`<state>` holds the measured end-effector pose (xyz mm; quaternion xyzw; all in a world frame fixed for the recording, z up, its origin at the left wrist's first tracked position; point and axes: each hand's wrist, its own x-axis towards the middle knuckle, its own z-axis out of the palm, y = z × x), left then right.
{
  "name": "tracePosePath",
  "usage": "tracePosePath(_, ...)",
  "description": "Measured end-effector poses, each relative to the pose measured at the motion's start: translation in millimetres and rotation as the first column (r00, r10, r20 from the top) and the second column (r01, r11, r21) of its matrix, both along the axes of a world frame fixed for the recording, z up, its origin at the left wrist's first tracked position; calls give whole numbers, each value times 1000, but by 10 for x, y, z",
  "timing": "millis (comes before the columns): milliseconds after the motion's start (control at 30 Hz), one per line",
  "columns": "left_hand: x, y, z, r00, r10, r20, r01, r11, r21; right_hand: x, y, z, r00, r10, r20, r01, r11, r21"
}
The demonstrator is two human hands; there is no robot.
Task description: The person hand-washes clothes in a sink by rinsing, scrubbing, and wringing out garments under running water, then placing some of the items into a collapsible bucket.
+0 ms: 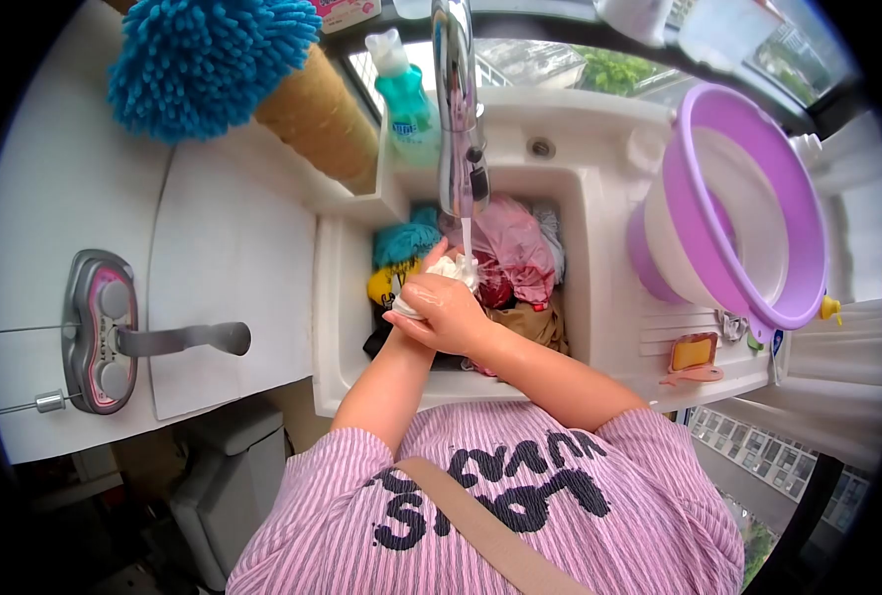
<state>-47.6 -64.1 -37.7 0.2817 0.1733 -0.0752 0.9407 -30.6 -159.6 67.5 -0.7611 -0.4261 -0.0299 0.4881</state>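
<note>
A bunched white cloth is squeezed between my two hands over the sink. My right hand lies on top, its fingers wrapped round the cloth. Underneath, my left hand is mostly covered, with fingertips showing at the far side of the cloth. Water from the chrome faucet runs onto the cloth and splashes. Below lie wet clothes: a teal piece, a yellow one, a sheer pink one, a dark red one and a tan one.
A purple-rimmed basin leans on the right washboard, near a soap dish with orange soap. Behind the sink's left corner stands a green pump bottle. A blue fluffy mop head hangs over the left counter.
</note>
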Motion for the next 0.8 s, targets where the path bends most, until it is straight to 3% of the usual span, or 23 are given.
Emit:
tracePosePath(33,-49,-20,-11,1000,0,0,0,1000,0,-13,13,-88,1000,-10,-2,10,1000,-24)
tracePosePath(100,-116,-51,-79,978,-45,202,29,996,80,36,-39,-250,995,-49,90,53,997,-51)
tracePosePath(133,-50,-73,-345,998,-31,48,31,999,15,100,-78,-318,984,-78,160,87,995,-48)
tracePosePath(167,37,-94,-666,998,-30,47,30,999,12,186,-98,-377,980,-141,142,145,989,-20)
tracePosePath(200,110,-129,-984,972,0,234,49,978,-202,243,-126,-438,978,-192,75,197,978,-63)
tracePosePath(267,237,-85,-84,949,-115,-294,39,967,-253,494,-233,-647,935,-339,-100,326,937,-127)
tracePosePath(300,335,-121,-5,955,-204,-214,165,968,-190,621,-338,-814,880,-422,-219,397,905,-151)
tracePosePath(367,296,-275,318,948,-105,-300,145,983,116,796,-681,-1160,836,-505,-216,420,841,-340)
tracePosePath(433,322,-234,32,928,-30,-372,92,984,152,762,-694,-1071,849,-497,-179,419,841,-342)
tracePosePath(500,313,-60,-137,876,82,-476,27,976,217,673,-623,-844,810,-515,-281,472,856,-210)
tracePosePath(567,341,-3,111,839,64,-540,7,992,128,645,-506,-740,824,-453,-341,431,891,-144)
tracePosePath(633,327,52,219,895,-122,-429,82,990,-111,517,-351,-555,820,-202,-535,281,957,70)
tracePosePath(700,333,64,-506,998,-62,26,68,884,-463,342,-220,-391,926,-145,-347,166,986,32)
tracePosePath(733,295,58,-857,968,21,250,147,761,-633,261,-180,-172,958,-92,-270,103,994,27)
tracePosePath(767,320,54,-780,998,-25,53,43,919,-391,189,-145,23,981,-34,-191,37,999,16)
tracePosePath(800,333,63,-781,989,-5,-148,-9,995,-95,140,-117,59,993,-25,-114,28,999,24)
